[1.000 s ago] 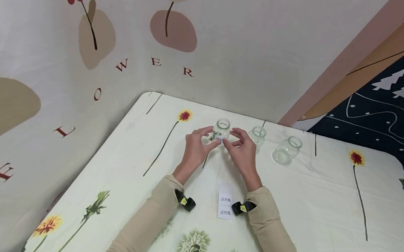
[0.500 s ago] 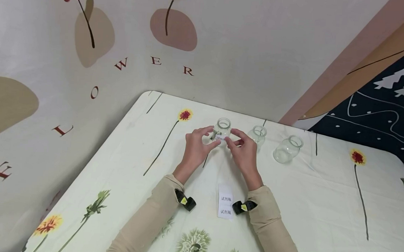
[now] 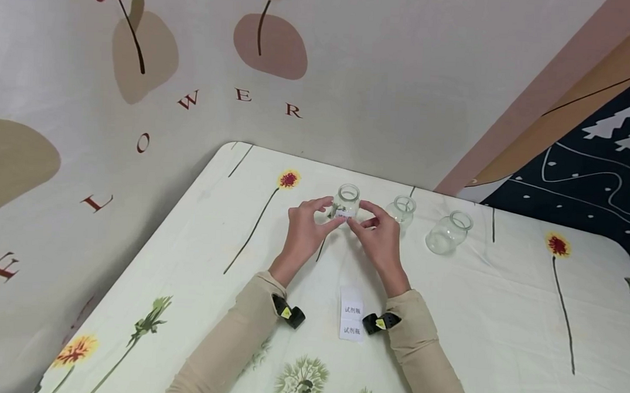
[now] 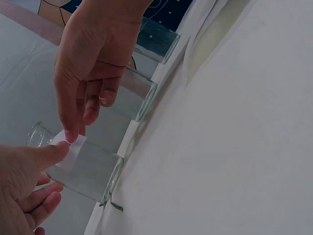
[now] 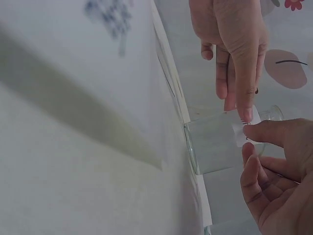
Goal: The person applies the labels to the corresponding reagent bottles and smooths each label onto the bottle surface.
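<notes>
A small clear glass jar (image 3: 348, 205) stands upright on the table, its open mouth facing up. A white printed label (image 5: 238, 133) lies across its front side. From the left, my left hand (image 3: 307, 231) holds the jar, with its thumb on the label and fingers around the side. My right hand (image 3: 379, 237) holds it from the right, thumb also pressing the label. Both thumb tips nearly meet at the label in the left wrist view, and they partly cover its print.
Two more clear jars stand to the right, a nearer jar (image 3: 402, 212) beside my right hand and a farther jar (image 3: 447, 234). A white strip with two printed labels (image 3: 351, 300) lies between my wrists. The flower-patterned tablecloth (image 3: 500, 310) reaches a fabric wall (image 3: 382, 105) behind.
My right thumb shifts slightly right and up off the label's middle, then comes back beside the left thumb. The left hand and the jar hardly move.
</notes>
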The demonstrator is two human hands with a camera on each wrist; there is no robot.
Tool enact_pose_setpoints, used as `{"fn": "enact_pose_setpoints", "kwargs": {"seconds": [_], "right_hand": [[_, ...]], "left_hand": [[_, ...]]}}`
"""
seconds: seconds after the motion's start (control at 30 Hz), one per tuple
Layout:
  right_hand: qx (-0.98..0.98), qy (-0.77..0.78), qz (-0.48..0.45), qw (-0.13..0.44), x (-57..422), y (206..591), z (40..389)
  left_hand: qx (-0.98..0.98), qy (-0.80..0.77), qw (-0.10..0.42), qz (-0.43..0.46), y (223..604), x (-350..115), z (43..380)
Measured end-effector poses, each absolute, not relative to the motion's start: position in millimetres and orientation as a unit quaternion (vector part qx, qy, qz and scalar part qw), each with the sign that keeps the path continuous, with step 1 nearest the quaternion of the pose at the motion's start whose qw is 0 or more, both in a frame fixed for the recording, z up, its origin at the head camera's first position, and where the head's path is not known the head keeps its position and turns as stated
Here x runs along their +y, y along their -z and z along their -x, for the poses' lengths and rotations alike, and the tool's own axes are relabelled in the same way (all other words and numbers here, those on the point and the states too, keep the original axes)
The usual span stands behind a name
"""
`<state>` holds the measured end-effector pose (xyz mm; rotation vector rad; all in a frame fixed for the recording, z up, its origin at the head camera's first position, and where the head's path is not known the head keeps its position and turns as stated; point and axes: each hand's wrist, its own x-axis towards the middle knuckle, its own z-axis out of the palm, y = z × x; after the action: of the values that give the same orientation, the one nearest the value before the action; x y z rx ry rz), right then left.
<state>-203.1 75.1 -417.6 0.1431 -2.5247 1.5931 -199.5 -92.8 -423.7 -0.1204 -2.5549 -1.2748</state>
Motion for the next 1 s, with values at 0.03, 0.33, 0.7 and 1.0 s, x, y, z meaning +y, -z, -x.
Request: {"fn": "enact_pose_setpoints", "kwargs": {"seconds": [0.03,0.33,0.7,1.0], "right_hand": [[-0.842,-0.531,-0.047,0.077,75.2,417.9,203.1],[-0.843,-0.529,-0.045,0.086,75.2,417.2,203.9],[-0.842,-0.533,-0.043,0.075,77.5,418.5,203.9],[-0.846,-0.528,-0.046,0.068,78.5,418.0,204.4]], "left_hand": [[-0.885,0.441,0.143,0.042,423.8,-92.8,199.5],[-0.885,0.438,0.147,0.053,425.2,-94.4,199.7],[-0.880,0.447,0.147,0.063,426.9,-96.7,199.5],[-0.879,0.452,0.141,0.060,423.9,-95.9,198.5]]}}
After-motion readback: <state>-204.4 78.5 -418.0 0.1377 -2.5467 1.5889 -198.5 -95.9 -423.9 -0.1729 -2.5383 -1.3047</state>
